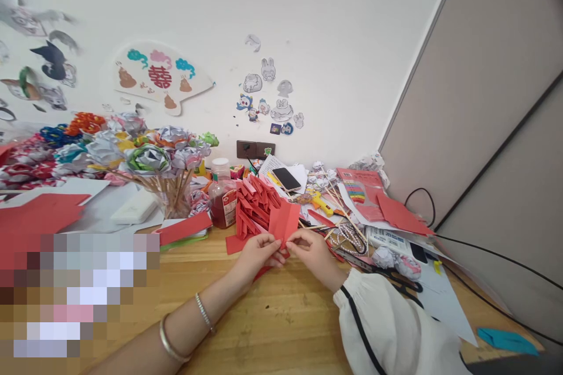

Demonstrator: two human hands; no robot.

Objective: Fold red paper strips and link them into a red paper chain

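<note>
- My left hand (pixel 254 253) and right hand (pixel 310 249) pinch a red paper (pixel 284 218) over the desk (pixel 264 328).
- I see folded red strips (pixel 253 198) beside a jar (pixel 219 208).

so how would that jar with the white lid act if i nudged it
The jar is probably bottom-heavy, since dark red contents fill its lower part. Taller than wide, it could tip if pushed high. Its white lid would likely limit spills.
</note>
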